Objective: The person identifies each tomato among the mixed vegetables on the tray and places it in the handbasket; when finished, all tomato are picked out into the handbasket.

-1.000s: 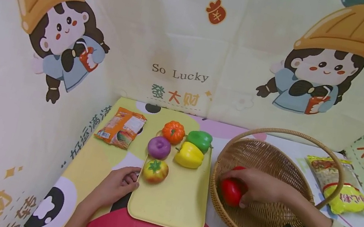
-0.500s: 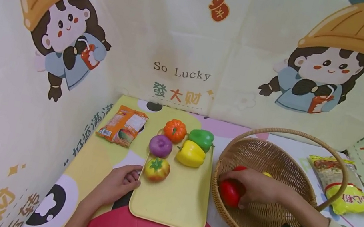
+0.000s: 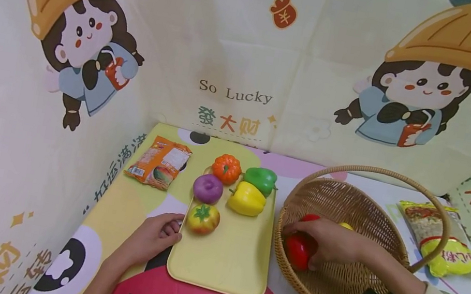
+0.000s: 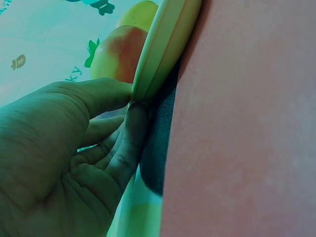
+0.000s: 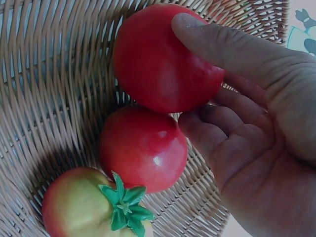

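My right hand (image 3: pixel 337 242) reaches into the wicker basket (image 3: pixel 283 276) and grips a round, glossy red toy fruit (image 5: pixel 153 64), thumb over the top and fingers round its side. A second red fruit (image 5: pixel 140 150) lies against it, beside a yellow-and-red toy tomato (image 5: pixel 79 202) with green leaves. My left hand (image 3: pixel 150 238) pinches the left rim of the pale yellow tray (image 3: pixel 228 266). On that tray are another yellow-red tomato (image 3: pixel 203 219), a purple onion (image 3: pixel 207 188), an orange pumpkin (image 3: pixel 226 168), a yellow bell pepper (image 3: pixel 247 199) and a green one (image 3: pixel 260 180).
The basket's tall handle (image 3: pixel 380 171) arches over its opening. An orange snack packet (image 3: pixel 159 162) lies left of the tray, and a yellow-ended bag (image 3: pixel 443 241) lies right of the basket. A printed cloth wall (image 3: pixel 236 37) stands behind the table.
The head view has shifted slightly, and a bit of yellow now shows in the basket behind my right hand. Both hands stay almost still, the right on the red fruit, the left at the tray.
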Demonstrator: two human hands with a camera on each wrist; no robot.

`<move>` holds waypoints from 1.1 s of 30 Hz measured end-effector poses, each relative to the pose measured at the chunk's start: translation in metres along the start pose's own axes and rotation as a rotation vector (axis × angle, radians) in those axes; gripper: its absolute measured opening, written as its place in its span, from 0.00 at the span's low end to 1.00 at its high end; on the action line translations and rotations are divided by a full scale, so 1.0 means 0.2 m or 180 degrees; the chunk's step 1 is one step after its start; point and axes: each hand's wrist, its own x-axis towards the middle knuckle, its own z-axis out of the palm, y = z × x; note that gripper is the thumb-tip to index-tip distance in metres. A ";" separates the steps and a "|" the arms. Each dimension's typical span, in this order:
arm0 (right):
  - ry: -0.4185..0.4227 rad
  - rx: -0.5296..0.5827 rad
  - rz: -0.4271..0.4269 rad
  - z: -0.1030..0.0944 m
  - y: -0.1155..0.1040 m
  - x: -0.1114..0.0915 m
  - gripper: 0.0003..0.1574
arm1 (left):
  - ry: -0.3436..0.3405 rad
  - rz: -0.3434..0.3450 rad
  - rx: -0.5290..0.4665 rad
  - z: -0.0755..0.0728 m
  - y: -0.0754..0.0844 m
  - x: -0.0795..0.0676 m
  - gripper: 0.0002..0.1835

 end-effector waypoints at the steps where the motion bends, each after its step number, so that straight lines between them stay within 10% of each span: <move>1: 0.0004 0.0003 -0.0006 0.00 0.00 0.00 0.47 | -0.0007 -0.0004 0.0007 0.00 0.00 0.00 0.24; 13: 0.0289 -0.0150 0.0102 -0.07 -0.07 -0.10 0.39 | -0.0046 -0.0003 0.0053 0.02 0.00 0.00 0.23; 23: 0.1387 -0.0301 0.0008 -0.03 -0.58 -0.23 0.41 | -0.0030 0.0091 0.0061 0.00 -0.01 0.00 0.24; 29: 0.1747 0.0332 -0.0610 0.18 -0.70 0.00 0.37 | -0.0059 0.0129 0.0041 0.00 0.00 0.01 0.23; 33: 0.2145 0.0886 -0.0441 0.32 -0.66 0.27 0.37 | -0.0013 0.0115 0.0079 0.00 0.00 0.00 0.23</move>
